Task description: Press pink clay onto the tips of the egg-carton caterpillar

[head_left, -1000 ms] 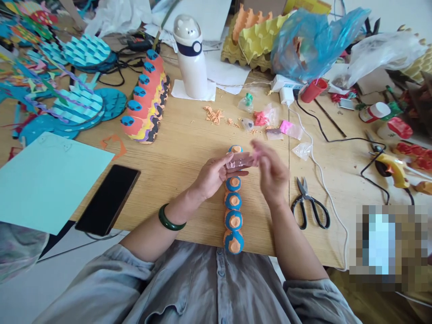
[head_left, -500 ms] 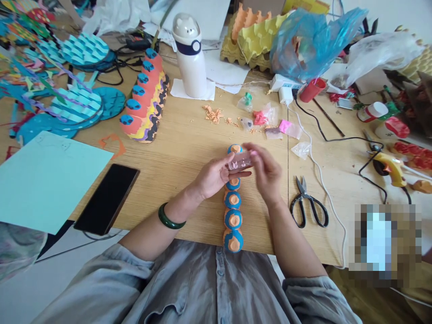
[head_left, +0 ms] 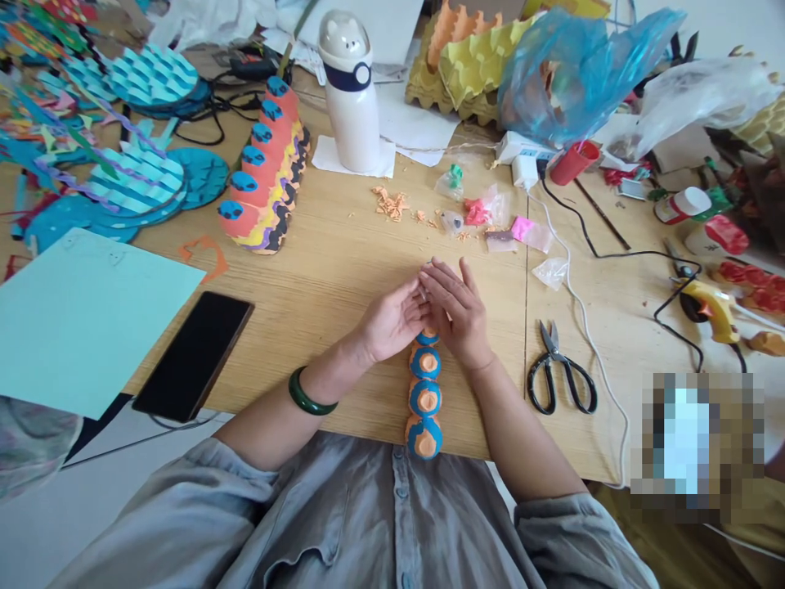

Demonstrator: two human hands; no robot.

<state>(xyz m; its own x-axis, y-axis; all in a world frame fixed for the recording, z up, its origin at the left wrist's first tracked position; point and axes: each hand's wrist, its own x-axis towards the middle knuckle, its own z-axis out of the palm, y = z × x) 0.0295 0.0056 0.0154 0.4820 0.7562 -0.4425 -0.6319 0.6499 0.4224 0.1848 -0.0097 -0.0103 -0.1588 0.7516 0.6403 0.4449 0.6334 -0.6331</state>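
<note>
My left hand [head_left: 392, 323] is palm up with its fingers curled, a green bangle [head_left: 311, 393] on its wrist. A sliver of a clear plastic packet [head_left: 423, 290] shows at its fingertips; the rest is hidden between the hands. My right hand [head_left: 461, 315] lies across the left fingers, its own fingers stretched out and its thumb raised. Anything under its palm is out of sight. Below both hands, a row of blue painted bumps topped with orange discs [head_left: 425, 401] runs toward my shirt; its far end is covered by the hands.
Black-handled scissors [head_left: 555, 368] lie to the right, beside a white cable [head_left: 592, 335]. Small clay packets [head_left: 475, 213] and orange scraps [head_left: 391, 204] lie ahead. On the left are a phone [head_left: 193, 356], pale green paper [head_left: 101, 319] and an orange bumpy caterpillar-like piece [head_left: 266, 172]. A white bottle [head_left: 351, 106] stands behind.
The right hand has moved left and closed over the left hand, its fingers now flat. The clear packet with pinkish bits, plainly visible before, is mostly covered.
</note>
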